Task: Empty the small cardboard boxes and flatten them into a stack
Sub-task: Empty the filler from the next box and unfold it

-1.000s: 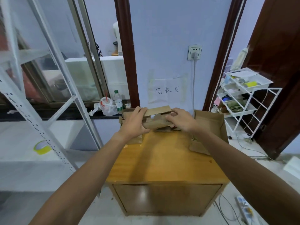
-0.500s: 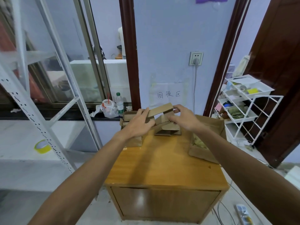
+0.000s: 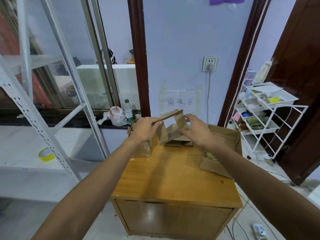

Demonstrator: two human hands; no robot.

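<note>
Cardboard boxes point(image 3: 178, 143) on cabinet point(image 3: 173, 179), carton point(image 3: 223, 141) right

Things in the room

A wooden cabinet point(image 3: 173, 170) sits in the lower middle. On the wall above it are a paper sign point(image 3: 180, 102) and a plug socket point(image 3: 209, 64). Just left of the middle stand a water bottle point(image 3: 128, 110) and a plastic bag point(image 3: 116, 116). A yellow tape roll point(image 3: 46, 154) lies at the left, by a white metal frame point(image 3: 26, 108). A white rack point(image 3: 270, 108) of trays stands at the right.
</note>
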